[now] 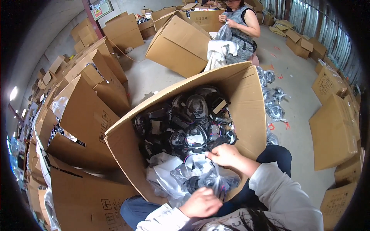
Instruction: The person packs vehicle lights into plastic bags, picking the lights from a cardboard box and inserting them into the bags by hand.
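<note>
A large open cardboard box [144, 107] stands before me, holding several black parts with clear rounded covers [197, 106] and coloured wires. At its near end my right hand [227, 155] is closed, pinching the gathered top of a clear plastic bag [217, 179]. Dark parts and thin wires show through that bag. Close by, on the near side of the bag, my left hand [202, 203] is curled with fingers together; what it holds, if anything, is hidden. More crumpled clear bags [167, 173] lie left of the held one, inside the box.
Filled clear bags [275, 111] and red ties [287, 125] lie on the floor to the right. Open cartons [88, 111] line the left, flat-sided ones [333, 131] the right. Beyond a tilted carton [177, 44], a seated co-worker [241, 29] handles a bag.
</note>
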`<state>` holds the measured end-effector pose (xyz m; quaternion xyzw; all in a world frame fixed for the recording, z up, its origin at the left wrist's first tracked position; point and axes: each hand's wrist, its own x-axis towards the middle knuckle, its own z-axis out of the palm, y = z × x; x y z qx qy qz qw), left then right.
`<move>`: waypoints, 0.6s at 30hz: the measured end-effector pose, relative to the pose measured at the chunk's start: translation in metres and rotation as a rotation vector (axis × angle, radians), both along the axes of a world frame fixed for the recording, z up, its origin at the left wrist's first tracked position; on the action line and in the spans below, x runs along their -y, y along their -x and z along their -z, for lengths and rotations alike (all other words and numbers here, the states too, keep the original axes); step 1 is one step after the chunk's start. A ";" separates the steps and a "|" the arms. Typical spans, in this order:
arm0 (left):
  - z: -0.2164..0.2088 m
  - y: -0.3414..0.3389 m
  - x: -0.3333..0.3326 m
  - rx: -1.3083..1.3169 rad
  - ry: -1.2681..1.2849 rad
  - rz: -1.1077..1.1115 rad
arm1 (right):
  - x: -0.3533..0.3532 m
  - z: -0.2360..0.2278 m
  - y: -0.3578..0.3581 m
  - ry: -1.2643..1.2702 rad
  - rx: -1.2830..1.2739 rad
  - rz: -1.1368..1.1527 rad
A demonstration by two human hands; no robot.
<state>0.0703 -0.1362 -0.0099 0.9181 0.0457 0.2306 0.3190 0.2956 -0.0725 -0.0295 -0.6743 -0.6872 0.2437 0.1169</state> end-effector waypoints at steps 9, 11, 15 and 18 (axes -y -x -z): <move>0.009 0.013 -0.020 0.199 0.120 -0.633 | 0.062 -0.143 -0.066 -1.073 -1.480 -0.187; 0.015 0.012 -0.023 0.178 0.136 -0.610 | 0.094 -0.166 -0.077 -1.438 -1.382 -0.234; 0.022 0.000 -0.025 0.078 0.237 -0.600 | 0.095 -0.160 -0.111 -1.753 -0.775 0.034; 0.028 -0.003 -0.026 -0.010 0.239 -0.626 | 0.053 -0.146 -0.121 -1.657 -0.461 0.371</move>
